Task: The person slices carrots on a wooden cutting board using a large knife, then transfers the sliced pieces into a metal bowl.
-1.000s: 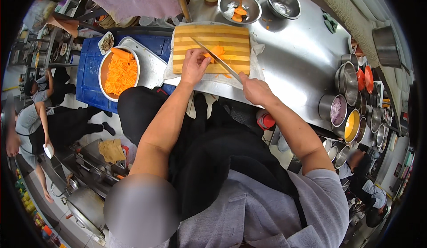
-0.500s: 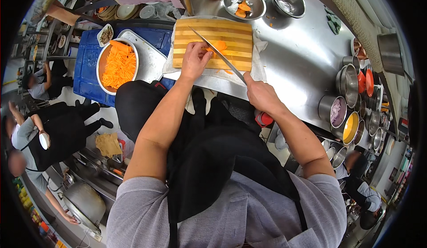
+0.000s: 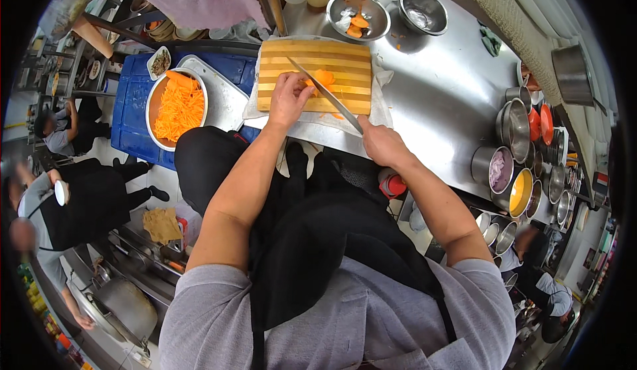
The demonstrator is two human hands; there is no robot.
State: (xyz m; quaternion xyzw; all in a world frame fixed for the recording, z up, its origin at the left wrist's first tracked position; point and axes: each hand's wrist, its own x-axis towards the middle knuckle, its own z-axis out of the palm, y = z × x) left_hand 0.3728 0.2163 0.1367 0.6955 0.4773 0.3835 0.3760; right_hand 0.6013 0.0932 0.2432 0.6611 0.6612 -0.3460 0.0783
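Two hands at work on the striped wooden cutting board point(image 3: 332, 71), which lies on a white cloth point(image 3: 379, 101) near the front edge of the steel counter point(image 3: 438, 104). My left hand point(image 3: 286, 99) presses down on the carrot slices point(image 3: 323, 79) at the board's middle, fingers curled on them. My right hand point(image 3: 379, 143), closed around the handle, holds the knife point(image 3: 326, 94) just off the board's front right corner; its blade slants across to the carrot, apparently touching it. Left of the board, a bowl of shredded carrot point(image 3: 176, 108) sits on a tray point(image 3: 222, 98). Beyond the board's far edge, a steel bowl point(image 3: 359, 15) holds carrot pieces.
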